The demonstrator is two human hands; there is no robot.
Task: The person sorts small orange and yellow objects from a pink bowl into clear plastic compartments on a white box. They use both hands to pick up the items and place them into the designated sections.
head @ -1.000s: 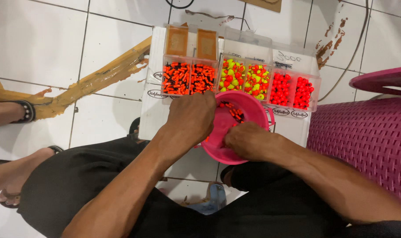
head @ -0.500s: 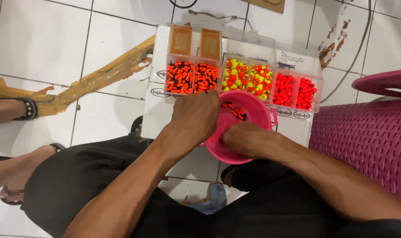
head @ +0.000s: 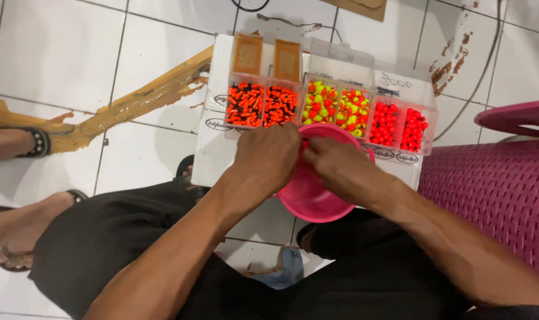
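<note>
My left hand (head: 269,161) and my right hand (head: 336,169) meet fingertip to fingertip over the far rim of a pink plastic bowl (head: 308,198). The fingers are pinched together; whatever small piece sits between them is hidden. Just beyond the bowl stand clear plastic boxes: one with orange-and-black beads (head: 260,105), one with yellow-and-red beads (head: 335,109), one with red beads (head: 400,125). All rest on a white box (head: 213,151).
A magenta woven plastic chair (head: 489,195) stands at the right, a matching round rim (head: 512,118) behind it. Another person's sandalled feet (head: 26,145) are at the left on the white tiled floor. A brown torn strip (head: 133,104) lies across the tiles.
My right hand has risen from the bowl's near side to its far rim and joined my left hand. The beads seen inside the bowl are now covered by the hands.
</note>
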